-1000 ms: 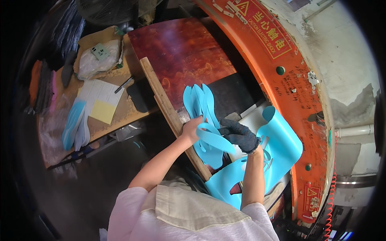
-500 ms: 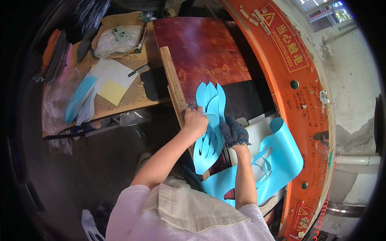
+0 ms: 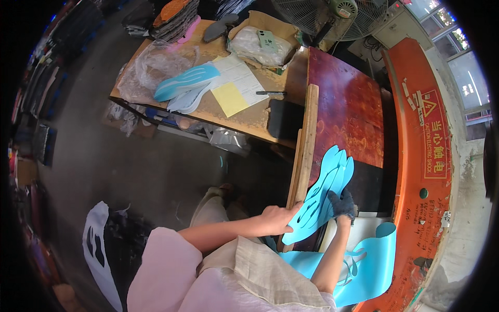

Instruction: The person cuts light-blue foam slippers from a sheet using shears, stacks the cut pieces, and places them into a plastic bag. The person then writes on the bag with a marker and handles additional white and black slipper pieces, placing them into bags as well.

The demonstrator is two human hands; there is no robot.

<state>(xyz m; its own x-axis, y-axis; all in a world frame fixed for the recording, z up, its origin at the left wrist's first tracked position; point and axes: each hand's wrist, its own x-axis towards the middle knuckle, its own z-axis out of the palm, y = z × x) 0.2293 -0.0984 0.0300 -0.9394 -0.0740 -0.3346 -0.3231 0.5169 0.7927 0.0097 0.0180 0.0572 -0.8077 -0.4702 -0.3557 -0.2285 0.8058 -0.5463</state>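
Note:
A stack of bright blue insole-shaped cutouts [image 3: 318, 200] with long slots lies tilted over the edge of the red-brown board. My bare left hand [image 3: 280, 219] grips the near left edge of the stack, its index finger reaching along the side. On the stack's right side, my right hand [image 3: 341, 204] in a dark knitted glove is closed around the edge. The far tips of the pieces are slightly fanned. Just right of my right forearm lies a blue sheet [image 3: 382, 260] with cut-out openings and a curled end.
An orange machine beam [image 3: 423, 140] with a warning label runs along the right. The left worktable [image 3: 260, 117] holds blue and white insoles [image 3: 187, 83], papers, a pen [image 3: 271, 93] and a box of plastic-wrapped goods [image 3: 262, 44]. A fan [image 3: 338, 13] stands behind.
The view has turned to the left, bringing the fan and more floor into sight. The blue cutouts lie closer together than before, and my left hand has moved to their near left edge.

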